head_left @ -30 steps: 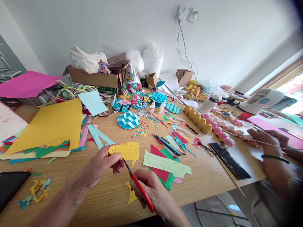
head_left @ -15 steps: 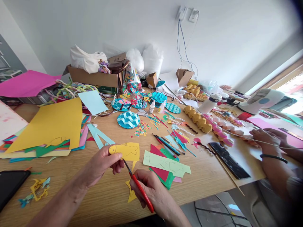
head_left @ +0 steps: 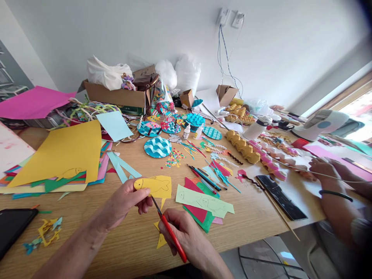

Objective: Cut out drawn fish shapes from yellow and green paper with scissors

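Pinched in my left hand (head_left: 132, 197) is a yellow paper piece (head_left: 158, 186) with a fish drawn in pencil. My right hand (head_left: 184, 232) grips red-handled scissors (head_left: 173, 236), whose blade tips touch the lower edge of that paper beside my left fingertips. A narrow yellow strip hangs below the paper. Under the scissors, another yellow scrap (head_left: 161, 241) lies on the table, partly hidden by my right hand. To the right, a pale green strip (head_left: 205, 200) with drawn fish rests on red and green paper.
Pencils (head_left: 205, 180) lie behind the green strip. Blue wavy discs (head_left: 157, 147) and glue bottles (head_left: 186, 132) stand mid-table. Yellow paper (head_left: 58, 151), scraps (head_left: 48, 232) and a dark device (head_left: 14, 228) are left. At right are a phone (head_left: 280, 197) and another person's hands (head_left: 325, 168).
The scissor handles have shifted slightly left with my right hand. The left hand and the yellow paper look almost unmoved. The other person's hands have moved a little.
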{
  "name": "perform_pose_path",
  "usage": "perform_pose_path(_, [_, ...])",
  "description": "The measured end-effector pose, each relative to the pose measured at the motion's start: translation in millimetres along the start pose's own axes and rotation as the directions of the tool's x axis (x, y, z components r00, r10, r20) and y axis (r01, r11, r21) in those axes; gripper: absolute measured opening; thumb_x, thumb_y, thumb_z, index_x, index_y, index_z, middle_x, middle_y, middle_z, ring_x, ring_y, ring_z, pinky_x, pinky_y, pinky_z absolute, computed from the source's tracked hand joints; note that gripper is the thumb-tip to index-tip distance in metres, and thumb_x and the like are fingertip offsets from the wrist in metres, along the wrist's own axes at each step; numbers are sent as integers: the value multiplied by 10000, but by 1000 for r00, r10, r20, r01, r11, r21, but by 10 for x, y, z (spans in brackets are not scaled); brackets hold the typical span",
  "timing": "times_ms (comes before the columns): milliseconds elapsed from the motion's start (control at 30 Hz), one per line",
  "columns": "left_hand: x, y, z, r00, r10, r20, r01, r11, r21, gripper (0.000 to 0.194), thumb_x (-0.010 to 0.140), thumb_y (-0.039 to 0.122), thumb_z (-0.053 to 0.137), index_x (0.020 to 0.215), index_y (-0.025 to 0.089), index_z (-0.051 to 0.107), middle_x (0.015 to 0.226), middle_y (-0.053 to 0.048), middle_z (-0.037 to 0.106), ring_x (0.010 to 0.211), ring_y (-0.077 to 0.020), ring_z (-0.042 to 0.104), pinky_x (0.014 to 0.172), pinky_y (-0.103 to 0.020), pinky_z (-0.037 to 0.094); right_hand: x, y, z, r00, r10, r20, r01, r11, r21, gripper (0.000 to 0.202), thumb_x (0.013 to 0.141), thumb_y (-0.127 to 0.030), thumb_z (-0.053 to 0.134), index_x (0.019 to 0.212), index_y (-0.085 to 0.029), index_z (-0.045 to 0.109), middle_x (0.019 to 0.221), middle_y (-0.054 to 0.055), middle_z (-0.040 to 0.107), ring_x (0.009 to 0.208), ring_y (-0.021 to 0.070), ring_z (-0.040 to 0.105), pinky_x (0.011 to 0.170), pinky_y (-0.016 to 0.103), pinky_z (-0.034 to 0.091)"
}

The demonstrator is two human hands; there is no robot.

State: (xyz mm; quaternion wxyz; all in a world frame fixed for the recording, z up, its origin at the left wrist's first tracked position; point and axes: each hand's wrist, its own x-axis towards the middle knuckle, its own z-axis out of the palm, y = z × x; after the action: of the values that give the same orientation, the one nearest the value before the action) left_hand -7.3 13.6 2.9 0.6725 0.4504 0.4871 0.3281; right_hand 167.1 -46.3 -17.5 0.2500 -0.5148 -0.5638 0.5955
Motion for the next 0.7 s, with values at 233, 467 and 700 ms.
perform_pose_path(233, [-9, 1, 7, 1000, -4, 13, 4, 1000, 12, 168, 613, 325, 642, 607, 161, 611, 511, 14, 650, 438, -102, 532, 461, -235, 408, -18, -5, -9, 1000, -7, -2, 7, 1000, -30, 258, 845, -230, 504, 600, -187, 435, 521, -64, 406, 475, 73, 345, 453, 203, 238])
perform_pose_path(467, [-13, -9, 5, 999, 9, 32, -10, 1000, 15, 145, 633, 306, 638, 616, 163, 622, 523, 10, 650, 443, -106, 531, 464, -240, 407, -38, 9, -7, 1000, -7, 12, 7, 1000, -14, 283, 872, -272, 501, 613, -190, 421, 539, -66, 398, 485, 71, 340, 465, 211, 232])
perform_pose_path(700, [-9, -38, -6, 999, 15, 45, -16, 1000, 23, 157, 642, 313, 631, 615, 159, 622, 519, 14, 643, 442, -101, 524, 466, -235, 407, -48, 28, -3, 1000, -4, 2, 4, 999, -45, 285, 879, -288, 498, 623, -189, 420, 551, -64, 379, 498, 74, 326, 471, 218, 221])
